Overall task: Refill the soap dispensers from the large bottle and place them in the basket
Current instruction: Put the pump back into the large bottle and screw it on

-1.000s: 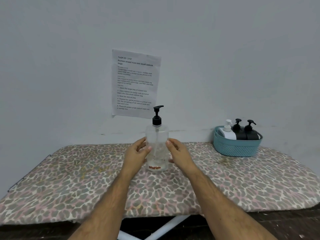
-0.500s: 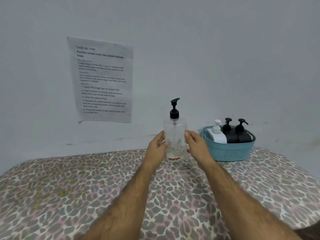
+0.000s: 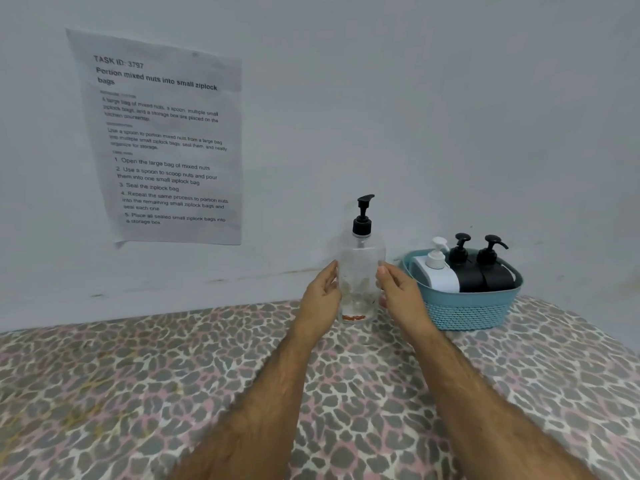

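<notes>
The large clear bottle (image 3: 360, 271) with a black pump stands upright on the leopard-print table (image 3: 173, 393), close to the wall. My left hand (image 3: 320, 299) holds its left side and my right hand (image 3: 401, 299) holds its right side, fingers curled around it. Just to its right sits the teal basket (image 3: 467, 311). A white dispenser (image 3: 438, 271) and two black dispensers (image 3: 465, 268) (image 3: 495, 270) lean inside it.
A printed paper sheet (image 3: 162, 140) is taped to the grey wall behind the table. The table's right edge curves away past the basket.
Both hands carried the bottle away from me and to the right, setting it near the wall beside the basket. The view has moved closer to the table.
</notes>
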`<state>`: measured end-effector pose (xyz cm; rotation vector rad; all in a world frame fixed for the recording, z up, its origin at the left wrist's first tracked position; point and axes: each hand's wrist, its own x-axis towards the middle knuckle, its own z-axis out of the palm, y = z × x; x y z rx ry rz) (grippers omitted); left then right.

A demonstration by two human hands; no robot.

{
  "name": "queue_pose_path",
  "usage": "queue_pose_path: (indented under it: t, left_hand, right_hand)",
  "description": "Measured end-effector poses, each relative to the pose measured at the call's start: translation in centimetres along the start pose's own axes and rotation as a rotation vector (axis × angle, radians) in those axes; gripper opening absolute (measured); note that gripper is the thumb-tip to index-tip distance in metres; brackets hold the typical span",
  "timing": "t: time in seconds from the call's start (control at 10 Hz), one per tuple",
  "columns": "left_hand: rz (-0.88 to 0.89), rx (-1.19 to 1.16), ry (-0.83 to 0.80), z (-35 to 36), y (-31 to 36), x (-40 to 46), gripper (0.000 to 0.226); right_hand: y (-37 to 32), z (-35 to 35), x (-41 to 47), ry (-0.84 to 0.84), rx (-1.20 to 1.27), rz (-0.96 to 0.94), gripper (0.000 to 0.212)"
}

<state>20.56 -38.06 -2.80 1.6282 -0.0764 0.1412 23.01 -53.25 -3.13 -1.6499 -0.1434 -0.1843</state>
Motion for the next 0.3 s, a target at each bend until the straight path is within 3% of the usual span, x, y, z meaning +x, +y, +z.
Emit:
queue_pose_path:
  t: [0.2,0.3]
  left_hand:
    - [-0.022,0.132,-0.041,-0.1,-0.7,-0.3,0.065]
    - [-0.039,0.154,-0.020,-0.4,0.3,-1.3,0.066]
  right_hand:
    - [0.4,-0.1,-0.1,-0.052,-0.045,0.003,0.027]
    - [0.5,0.0,-0.7,0.005,-0.133,0.017,0.051]
